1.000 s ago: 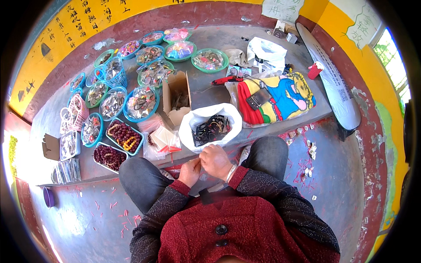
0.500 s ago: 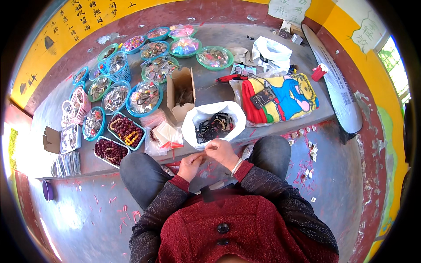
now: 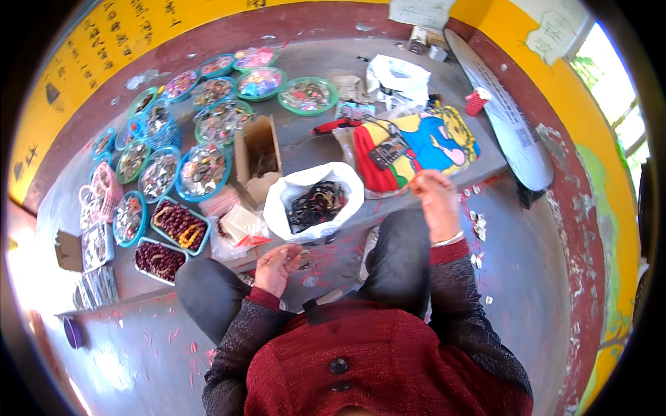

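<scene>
My left hand (image 3: 275, 269) hovers over my lap just below the white bag, its thumb and fingertips pinched together. Whatever it may hold is too small to make out. Off to the right, my right hand (image 3: 438, 208) is raised beside the near edge of a folded colourful cloth (image 3: 374, 163), slightly blurred, with its fingers pinched too; I cannot make out anything in them. Between the hands and a little farther off, the open white bag (image 3: 277, 208) holds a heap of dark cords and beaded strings (image 3: 318, 208).
Left of the bag stand an open cardboard box (image 3: 244, 149), trays of dark red beads (image 3: 159, 260) and several basins (image 3: 203, 170) of small packets. A dark device (image 3: 388, 151) lies on the cloth. A long wrapped roll (image 3: 510, 118) leans at the right.
My hands have come apart. The right hand has swung right and outward toward the cloth; the left stays low near my lap. The whole view has shifted slightly.
</scene>
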{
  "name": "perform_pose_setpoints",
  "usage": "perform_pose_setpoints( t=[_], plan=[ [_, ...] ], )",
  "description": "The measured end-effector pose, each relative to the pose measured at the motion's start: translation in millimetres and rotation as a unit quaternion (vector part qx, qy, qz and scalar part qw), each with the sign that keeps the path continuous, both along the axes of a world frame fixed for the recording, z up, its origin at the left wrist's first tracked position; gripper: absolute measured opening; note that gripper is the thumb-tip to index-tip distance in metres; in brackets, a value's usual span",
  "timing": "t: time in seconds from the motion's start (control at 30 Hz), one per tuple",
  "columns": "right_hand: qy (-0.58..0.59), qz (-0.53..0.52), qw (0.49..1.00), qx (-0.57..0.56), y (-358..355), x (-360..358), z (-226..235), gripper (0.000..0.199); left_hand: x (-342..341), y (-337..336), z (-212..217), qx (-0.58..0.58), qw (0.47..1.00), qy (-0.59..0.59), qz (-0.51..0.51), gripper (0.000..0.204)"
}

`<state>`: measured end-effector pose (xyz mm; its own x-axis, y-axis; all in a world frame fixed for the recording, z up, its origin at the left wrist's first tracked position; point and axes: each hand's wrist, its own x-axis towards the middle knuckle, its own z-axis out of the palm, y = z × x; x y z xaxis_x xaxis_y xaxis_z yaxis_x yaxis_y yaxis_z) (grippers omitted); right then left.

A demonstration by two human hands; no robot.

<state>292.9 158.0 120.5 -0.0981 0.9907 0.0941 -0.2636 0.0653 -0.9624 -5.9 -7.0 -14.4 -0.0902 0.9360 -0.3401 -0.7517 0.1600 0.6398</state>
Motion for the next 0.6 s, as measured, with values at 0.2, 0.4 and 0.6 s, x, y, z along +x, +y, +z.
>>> perform_pose_setpoints(
  t=[0.2,0.4,0.6],
  plan=[
    [-0.197,-0.096,0.976,-0.021,22.0,188.3,-77.6,0.015,7.8,1.0,9.8,0.008,1.0,0.02,0.012,0.02],
    [-0.797,-0.107,0.509,-0.308,-34.2,326.9,-192.9,0.028,11.4,-2.1,14.3,-0.017,0.999,0.048,-0.005,0.019],
    [-0.699,-0.295,0.63,-0.166,-15.1,297.4,-194.8,0.025,8.1,-3.8,6.1,0.003,1.0,0.005,0.008,0.02]
  ],
)
